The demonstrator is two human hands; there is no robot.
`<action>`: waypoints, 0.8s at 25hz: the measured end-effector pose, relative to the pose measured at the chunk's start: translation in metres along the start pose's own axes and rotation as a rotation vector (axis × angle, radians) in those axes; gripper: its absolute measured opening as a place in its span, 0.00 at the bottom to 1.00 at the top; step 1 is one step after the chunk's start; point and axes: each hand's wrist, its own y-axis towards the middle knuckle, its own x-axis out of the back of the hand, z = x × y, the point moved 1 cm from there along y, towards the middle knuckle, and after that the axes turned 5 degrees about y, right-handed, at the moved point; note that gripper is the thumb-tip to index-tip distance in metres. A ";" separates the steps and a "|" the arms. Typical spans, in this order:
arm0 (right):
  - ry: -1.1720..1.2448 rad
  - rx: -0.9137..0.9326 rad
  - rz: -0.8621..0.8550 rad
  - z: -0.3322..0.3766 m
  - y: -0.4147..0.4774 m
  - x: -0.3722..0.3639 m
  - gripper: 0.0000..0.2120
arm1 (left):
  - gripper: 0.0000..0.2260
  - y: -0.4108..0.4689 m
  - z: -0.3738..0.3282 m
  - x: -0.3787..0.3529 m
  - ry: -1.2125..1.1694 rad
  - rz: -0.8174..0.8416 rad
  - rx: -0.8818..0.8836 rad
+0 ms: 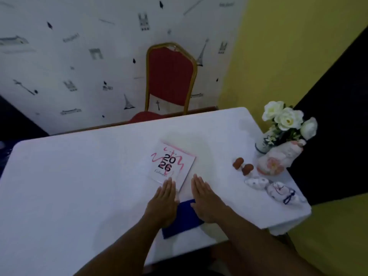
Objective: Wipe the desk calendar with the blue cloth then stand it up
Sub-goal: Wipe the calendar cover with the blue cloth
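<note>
The desk calendar (171, 163), white with pink scribbles and "2026" on its cover, lies flat on the white tablecloth (79, 176). A folded blue cloth (182, 218) lies just in front of it, near the table's front edge. My left hand (164, 200) rests flat, palm down, its fingertips touching the calendar's near corner and its side over the cloth's left edge. My right hand (205, 200) is also flat, right of the calendar, its palm covering the cloth's right part. Neither hand grips anything.
At the table's right side stand a vase of white flowers (286, 124), a pale ceramic figure (278, 158), two brown mushroom ornaments (243, 166) and a white-and-blue figurine (274, 189). A red chair with a gold frame (171, 76) stands behind the table.
</note>
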 end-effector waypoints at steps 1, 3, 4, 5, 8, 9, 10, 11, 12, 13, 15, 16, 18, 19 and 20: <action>-0.036 0.030 0.039 0.004 -0.007 -0.010 0.38 | 0.32 -0.010 0.002 -0.011 -0.007 0.034 -0.003; -0.078 0.130 0.088 0.002 -0.017 -0.030 0.38 | 0.33 -0.025 0.006 -0.034 0.011 0.077 -0.037; -0.104 0.211 0.099 0.001 -0.022 -0.041 0.38 | 0.33 -0.034 0.007 -0.046 0.055 0.070 -0.067; -0.139 0.277 0.099 0.001 -0.023 -0.047 0.38 | 0.33 -0.039 0.007 -0.054 0.103 0.052 -0.105; -0.229 0.383 0.095 -0.006 -0.022 -0.057 0.36 | 0.32 -0.045 0.009 -0.071 0.211 0.045 -0.146; -0.235 0.388 0.080 -0.008 -0.021 -0.060 0.36 | 0.32 -0.044 0.010 -0.074 0.198 0.044 -0.144; -0.241 0.398 0.059 -0.010 -0.020 -0.062 0.35 | 0.32 -0.043 0.012 -0.076 0.195 0.029 -0.152; -0.248 0.405 0.039 -0.011 -0.019 -0.063 0.34 | 0.32 -0.042 0.012 -0.075 0.187 -0.016 -0.175; -0.248 0.418 0.025 -0.012 -0.018 -0.064 0.34 | 0.33 -0.041 0.014 -0.074 0.174 -0.047 -0.195; -0.252 0.429 0.003 -0.012 -0.017 -0.064 0.33 | 0.34 -0.038 0.015 -0.071 0.172 -0.050 -0.189; -0.241 0.428 -0.035 -0.012 -0.016 -0.063 0.33 | 0.33 -0.031 0.018 -0.066 0.123 -0.062 -0.215; -0.222 0.419 -0.045 -0.011 -0.016 -0.062 0.32 | 0.32 -0.028 0.021 -0.065 0.087 -0.005 -0.217; -0.208 0.411 -0.076 -0.006 -0.016 -0.060 0.31 | 0.27 -0.021 0.025 -0.056 0.014 0.046 -0.206; -0.190 0.401 -0.097 -0.001 -0.015 -0.059 0.31 | 0.24 -0.019 0.027 -0.049 -0.029 0.032 -0.188; -0.160 0.388 -0.129 0.004 -0.013 -0.059 0.31 | 0.22 -0.017 0.031 -0.042 -0.081 0.026 -0.170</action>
